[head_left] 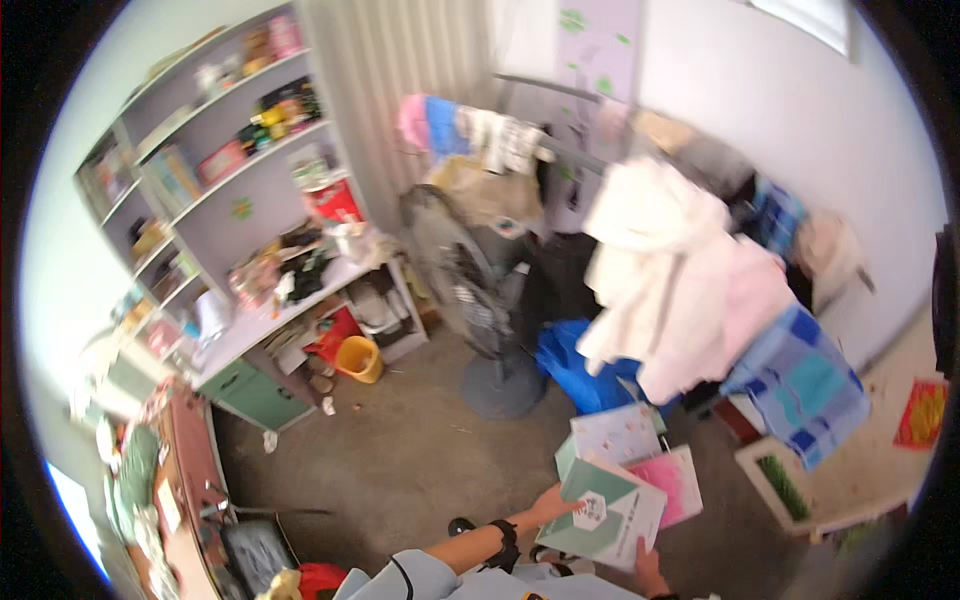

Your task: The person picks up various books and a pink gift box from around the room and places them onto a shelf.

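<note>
A green and white book with a pale hexagon on its cover is tilted in front of me, low and right of the middle. My left hand grips its left side, the fingers lying over the cover. At its lower right corner, my right hand holds the edge, partly cut off by the picture's rim. Beyond the book are a white patterned booklet and a pink and white booklet; what supports these two is hidden. A dark band circles my left wrist.
A standing fan is ahead, beside a rack heaped with pale clothes and a blue bag. At left stand a cluttered shelf desk, a yellow bin and a dark chair. A pale table lies right.
</note>
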Tool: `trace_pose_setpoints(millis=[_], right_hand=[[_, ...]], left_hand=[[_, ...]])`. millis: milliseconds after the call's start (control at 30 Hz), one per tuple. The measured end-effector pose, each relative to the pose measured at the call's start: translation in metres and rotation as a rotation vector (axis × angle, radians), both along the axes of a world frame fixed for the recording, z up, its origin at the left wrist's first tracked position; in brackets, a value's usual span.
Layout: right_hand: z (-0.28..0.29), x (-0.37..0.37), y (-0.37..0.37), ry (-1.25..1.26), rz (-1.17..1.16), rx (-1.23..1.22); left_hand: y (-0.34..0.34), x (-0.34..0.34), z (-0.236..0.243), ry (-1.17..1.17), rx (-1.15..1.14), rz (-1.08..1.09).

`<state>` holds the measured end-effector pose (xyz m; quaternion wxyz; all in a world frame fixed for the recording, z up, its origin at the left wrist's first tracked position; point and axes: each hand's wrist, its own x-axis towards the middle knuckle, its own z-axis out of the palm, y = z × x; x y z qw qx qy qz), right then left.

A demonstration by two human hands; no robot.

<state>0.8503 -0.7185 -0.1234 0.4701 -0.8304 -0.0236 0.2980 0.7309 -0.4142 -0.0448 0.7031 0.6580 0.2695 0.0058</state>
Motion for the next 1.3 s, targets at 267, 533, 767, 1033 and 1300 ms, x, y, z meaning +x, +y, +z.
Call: trace_pose_setpoints(millis=[267, 533, 767, 1033, 1300], right_hand=[[0.023, -0.057, 0.161, -0.067, 0.172, 0.15], [0.05, -0.141, 0.356, 0.235, 0.657, 0.125], [0.079, -0.225, 0.475, 0.184, 1.088, 0.297], [0.072, -0.248, 0.581, 0.41, 1.105, 0.308], [0.09, -0.254, 0.765, 0.402, 1.03, 0.572]], left_hand=[[0.105, -0.125, -0.007, 0.005, 0.08, 0.202], [0.144, -0.326, 0.028, -0.123, -0.163, 0.921], [0.144, -0.414, 0.05, -0.283, -0.299, 1.421], [0.241, -0.444, 0.031, -0.276, -0.275, 1.534], [0.427, -0.457, 0.052, -0.314, -0.257, 1.474]])
